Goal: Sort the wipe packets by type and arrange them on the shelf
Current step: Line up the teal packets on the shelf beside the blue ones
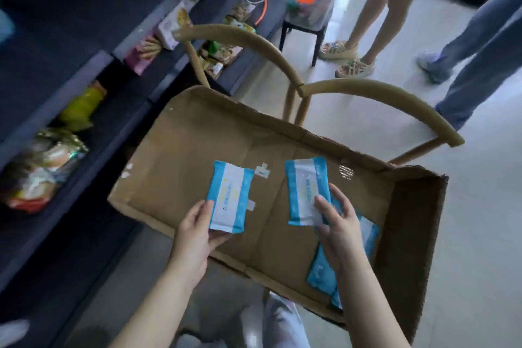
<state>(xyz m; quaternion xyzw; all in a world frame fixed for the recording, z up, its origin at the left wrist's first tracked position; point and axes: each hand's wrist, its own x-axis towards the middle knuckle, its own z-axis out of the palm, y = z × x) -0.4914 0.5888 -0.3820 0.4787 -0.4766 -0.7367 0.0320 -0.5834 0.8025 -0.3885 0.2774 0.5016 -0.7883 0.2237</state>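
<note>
An open cardboard box lies on a chair in front of me. My left hand grips the lower end of a blue-and-white wipe packet over the box's left half. My right hand pinches a second blue-and-white wipe packet by its lower right corner, above the box's middle. More blue wipe packets lie in the box's near right corner, partly hidden under my right forearm. The dark shelf runs along the left.
The shelf holds snack bags and boxed goods. A wooden chair back curves behind the box. Two people's legs stand at the upper right beside a stool carrying a plastic bin of packets.
</note>
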